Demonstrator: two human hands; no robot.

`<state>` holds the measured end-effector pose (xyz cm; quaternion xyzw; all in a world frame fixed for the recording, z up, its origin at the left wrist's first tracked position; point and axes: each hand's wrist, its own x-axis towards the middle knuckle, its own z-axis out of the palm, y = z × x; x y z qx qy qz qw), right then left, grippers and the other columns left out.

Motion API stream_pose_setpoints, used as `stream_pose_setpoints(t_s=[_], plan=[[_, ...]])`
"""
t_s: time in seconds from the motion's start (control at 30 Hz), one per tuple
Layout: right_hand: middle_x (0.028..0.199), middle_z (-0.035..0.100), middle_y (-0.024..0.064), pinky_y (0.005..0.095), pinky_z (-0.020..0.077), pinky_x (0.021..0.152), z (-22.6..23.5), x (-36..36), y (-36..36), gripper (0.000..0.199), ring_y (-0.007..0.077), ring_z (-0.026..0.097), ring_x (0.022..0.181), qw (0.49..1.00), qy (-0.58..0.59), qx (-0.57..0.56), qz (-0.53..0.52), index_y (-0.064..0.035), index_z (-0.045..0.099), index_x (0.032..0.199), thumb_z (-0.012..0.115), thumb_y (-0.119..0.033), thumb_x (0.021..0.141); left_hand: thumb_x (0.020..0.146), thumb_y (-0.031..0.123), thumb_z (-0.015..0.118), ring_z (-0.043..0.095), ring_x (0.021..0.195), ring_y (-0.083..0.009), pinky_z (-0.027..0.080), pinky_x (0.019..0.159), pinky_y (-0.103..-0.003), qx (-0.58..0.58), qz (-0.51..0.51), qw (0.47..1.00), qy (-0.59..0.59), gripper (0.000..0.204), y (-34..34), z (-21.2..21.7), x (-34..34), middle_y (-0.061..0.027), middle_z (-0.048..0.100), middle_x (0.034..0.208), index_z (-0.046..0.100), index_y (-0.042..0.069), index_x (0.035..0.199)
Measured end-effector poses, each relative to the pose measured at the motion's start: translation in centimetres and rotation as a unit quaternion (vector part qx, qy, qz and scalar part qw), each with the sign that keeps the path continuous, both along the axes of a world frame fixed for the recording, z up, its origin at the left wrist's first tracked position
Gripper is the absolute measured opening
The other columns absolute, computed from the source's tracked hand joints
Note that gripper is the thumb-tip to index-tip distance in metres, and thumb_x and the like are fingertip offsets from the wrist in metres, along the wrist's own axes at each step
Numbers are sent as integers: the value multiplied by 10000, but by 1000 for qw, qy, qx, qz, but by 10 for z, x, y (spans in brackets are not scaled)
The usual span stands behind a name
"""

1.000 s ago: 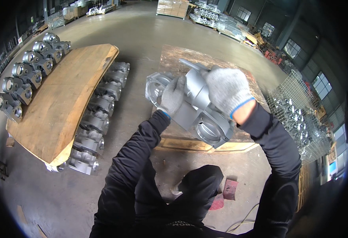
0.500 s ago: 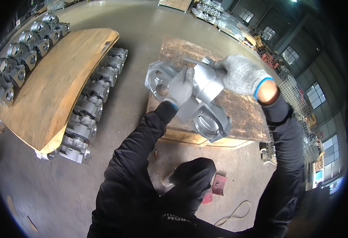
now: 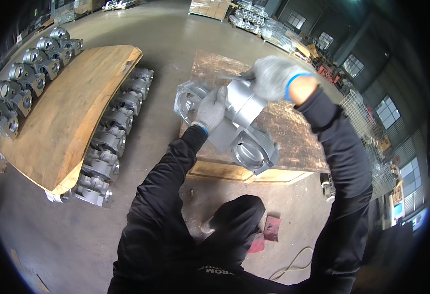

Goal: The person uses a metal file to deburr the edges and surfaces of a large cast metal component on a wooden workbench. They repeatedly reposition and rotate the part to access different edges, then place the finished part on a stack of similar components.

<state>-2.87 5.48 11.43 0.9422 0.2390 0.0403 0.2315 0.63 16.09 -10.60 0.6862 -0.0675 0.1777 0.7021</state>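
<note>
We've got a grey metal part [image 3: 224,134] lying on the worn wooden tabletop [image 3: 298,130], w/ a smooth tube [image 3: 244,104] mid-way, one round open end toward our L & another nearer us. Our L hand [image 3: 211,109], gloved, lies on it just beside the tube, fingers pressed together; can't tell if it's gripping. Our R hand [image 3: 273,78], also gloved & a bit blurry, is curled round a thin tool [image 3: 233,77] by the tube's far end; can't tell if tool & tube touch. R of the tabletop: a wire basket [image 3: 357,110]. Well to our L: a wooden board [image 3: 73,108] w/ rows of similar parts [image 3: 108,139] along both long sides. On the floor [image 3: 161,196]: red pieces [image 3: 272,229] near our leg, plus a thin cord [image 3: 297,269].
</note>
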Motion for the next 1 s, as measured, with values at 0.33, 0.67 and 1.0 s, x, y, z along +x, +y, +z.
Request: stream_pose_setpoints(t_s=[0.33,0.67,1.0], plan=[[1084,740,275,477,567,936,-28,-1,-74,431,429,724,1027,931,5,346,117,-81,728,1318,559,-218,946,1086,632,456,609,1333,-325,433,1135,-379,74,-43,996,29,810,19,14,15,-250,671,1393,562,-65,1484],[1046,754,255,405,573,884,-91,-8,-164,421,363,758,960,854,-69,516,3,-51,689,1380,640,-217,996,1058,494,365,609,1288,-485,459,1126,-515,355,99,924,99,672,-24,80,77,-342,661,1288,733,-44,1221],[968,784,144,381,591,807,-83,-53,-146,401,260,765,863,830,120,544,32,-78,689,1384,620,-243,1026,1102,132,432,688,876,-347,539,843,-431,208,223,941,-146,324,40,-4,-35,-231,733,1020,646,-63,1246]])
